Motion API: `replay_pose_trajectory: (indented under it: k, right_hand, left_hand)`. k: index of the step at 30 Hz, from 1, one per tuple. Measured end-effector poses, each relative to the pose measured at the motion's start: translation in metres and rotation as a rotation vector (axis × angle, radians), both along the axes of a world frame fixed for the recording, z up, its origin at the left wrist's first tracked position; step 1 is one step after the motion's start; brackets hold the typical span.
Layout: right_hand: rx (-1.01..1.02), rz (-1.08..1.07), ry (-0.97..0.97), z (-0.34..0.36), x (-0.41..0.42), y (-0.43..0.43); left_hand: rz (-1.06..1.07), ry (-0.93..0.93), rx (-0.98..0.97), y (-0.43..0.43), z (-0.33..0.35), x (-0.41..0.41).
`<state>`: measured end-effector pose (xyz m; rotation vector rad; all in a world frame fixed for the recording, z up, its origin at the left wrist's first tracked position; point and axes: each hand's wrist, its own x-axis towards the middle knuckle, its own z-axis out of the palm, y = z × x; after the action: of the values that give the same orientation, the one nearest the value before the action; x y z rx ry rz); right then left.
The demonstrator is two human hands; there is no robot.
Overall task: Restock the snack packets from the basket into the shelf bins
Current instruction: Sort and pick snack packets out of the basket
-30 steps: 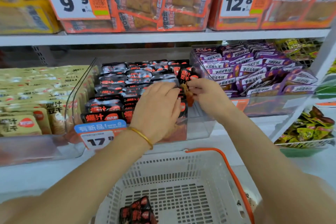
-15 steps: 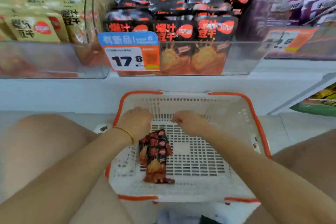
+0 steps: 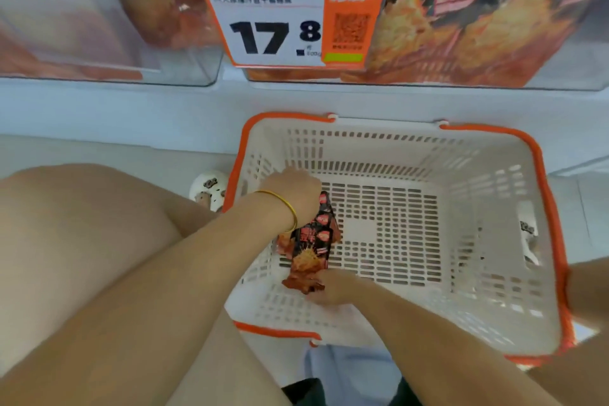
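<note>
A white basket (image 3: pixel 395 148) with an orange rim sits on the floor in front of the shelf, between the person's bare knees. A small stack of black-and-orange snack packets (image 3: pixel 313 242) lies on the basket's slotted bottom, near its left wall. The left hand (image 3: pixel 293 194), with a thin gold bangle (image 3: pixel 283 204) at the wrist, is knuckles-up over the far end of the stack, its fingers curled down round the packets. The right hand (image 3: pixel 329 287) reaches in from the near side and pinches the stack's near end, thumb and fingers closed on the edge. Above, on the shelf, a clear bin (image 3: pixel 560 53) holds packets of the same black-and-orange kind, and a price tag (image 3: pixel 280 26) reading 17.8 under a blue "new product" strip hangs on its front. A second clear bin (image 3: pixel 99 26) stands just beside it to the left, its contents blurred. A white shoe (image 3: pixel 209 188) shows by the basket's left side.
</note>
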<state>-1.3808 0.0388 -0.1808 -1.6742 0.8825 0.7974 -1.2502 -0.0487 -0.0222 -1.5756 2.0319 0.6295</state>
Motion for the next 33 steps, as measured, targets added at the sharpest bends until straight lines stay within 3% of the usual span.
replay_pose_trajectory:
  k: [6,8,11,14,16,18,20,22,28,30,33]
  right_hand:
    - [-0.288,0.308,0.135,0.013,0.006,-0.002]
    - [-0.394,0.216,0.082,0.024,-0.003,-0.019]
    - [-0.439,-0.053,-0.144,0.056,-0.031,-0.054]
    - [-0.506,-0.370,-0.371,0.104,-0.063,-0.082]
    - [-0.515,-0.553,-0.551,0.136,-0.080,-0.093]
    - [-0.523,-0.660,-0.734,0.166,-0.090,-0.097]
    - [-0.583,-0.704,-0.814,0.196,-0.100,-0.093]
    - [-0.623,-0.717,-0.850,0.219,-0.113,-0.089]
    - [-0.641,-0.931,-0.890,0.286,-0.141,-0.082]
    - [-0.563,-0.865,-0.865,0.314,-0.145,-0.082]
    - [-0.725,-0.584,-0.688,0.362,-0.153,-0.083]
  left_hand:
    - [0.007,0.002,0.031,0.008,0.004,0.003]
    - [0.036,0.014,0.066,0.008,0.005,0.001]
    - [0.099,0.096,0.146,0.007,0.008,-0.004]
    - [0.286,0.226,0.212,0.006,0.015,-0.009]
    - [0.607,0.448,0.366,0.011,0.022,-0.016]
    - [0.999,0.784,0.617,0.014,0.035,-0.024]
    - [1.120,1.091,0.669,0.017,0.050,-0.036]
    - [1.097,1.186,0.510,0.019,0.069,-0.049]
    - [0.670,0.995,0.017,0.024,0.131,-0.067]
    - [0.518,1.045,-0.064,0.029,0.158,-0.078]
    - [0.358,1.065,-0.189,0.026,0.193,-0.095]
